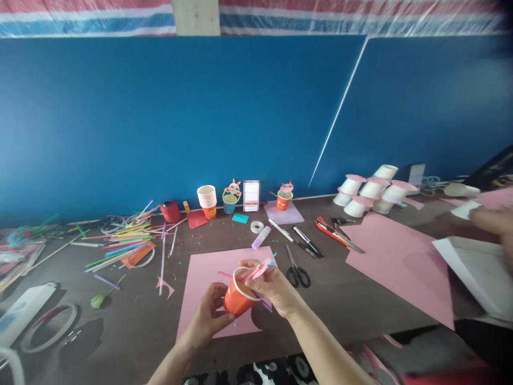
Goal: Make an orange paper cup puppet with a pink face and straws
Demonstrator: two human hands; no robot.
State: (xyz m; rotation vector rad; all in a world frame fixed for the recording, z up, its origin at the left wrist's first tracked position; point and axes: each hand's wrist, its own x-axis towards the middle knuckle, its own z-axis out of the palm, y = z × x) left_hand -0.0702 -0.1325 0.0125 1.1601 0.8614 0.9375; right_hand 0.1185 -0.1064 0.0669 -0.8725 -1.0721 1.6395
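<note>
Left hand [213, 311] has its grip around orange cup [239, 300]; right hand [277, 291] pinches pink cutout [262, 267] over it. Squeezing hard could crease either.

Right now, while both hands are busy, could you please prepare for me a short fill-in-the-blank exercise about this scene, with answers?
1. The left hand holds an orange ____, while the right hand holds a pink piece at its rim.
2. The scissors have ____ handles.
3. The wall panel behind the table is ____.
4. In this view, the stack of nested cups stands to the ____ of the blue cup.

Missing words: cup; black; blue; left.
</note>
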